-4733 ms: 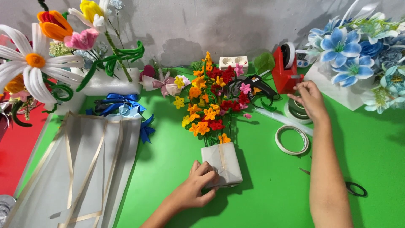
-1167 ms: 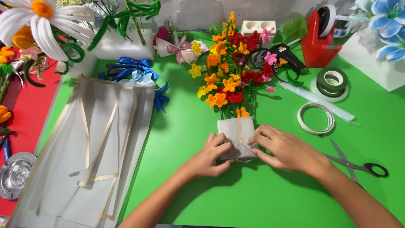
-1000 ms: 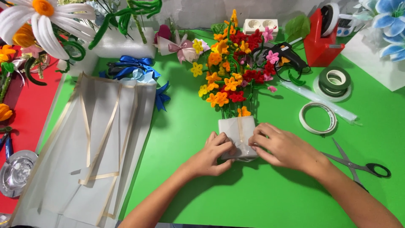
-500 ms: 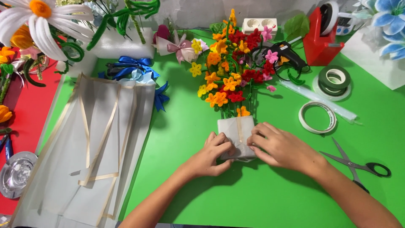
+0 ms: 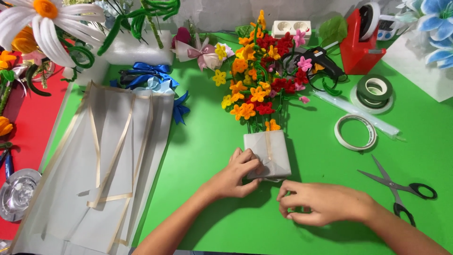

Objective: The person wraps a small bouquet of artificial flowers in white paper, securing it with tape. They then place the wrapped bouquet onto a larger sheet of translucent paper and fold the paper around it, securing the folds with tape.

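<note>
A small bouquet of orange, yellow, red and pink pipe-cleaner flowers [image 5: 262, 75] lies on the green table [image 5: 207, 141]. Its stems are wrapped in white paper [image 5: 268, 152] with a pale strip down the middle. My left hand [image 5: 236, 174] grips the lower left corner of that wrap. My right hand [image 5: 321, 203] rests on the table just below and to the right of the wrap, fingers curled together; whether it pinches something small I cannot tell.
Scissors [image 5: 401, 189] lie at the right. A roll of white tape [image 5: 355, 131], green tape rolls [image 5: 375, 89], a red tape dispenser [image 5: 358, 42] and a glue gun [image 5: 321, 59] sit behind. Sheets of translucent wrapping paper [image 5: 108, 160] lie left, with blue ribbon bows [image 5: 151, 78].
My right hand has come off the wrap's lower right side and moved down onto the table. The left hand stays on the wrap.
</note>
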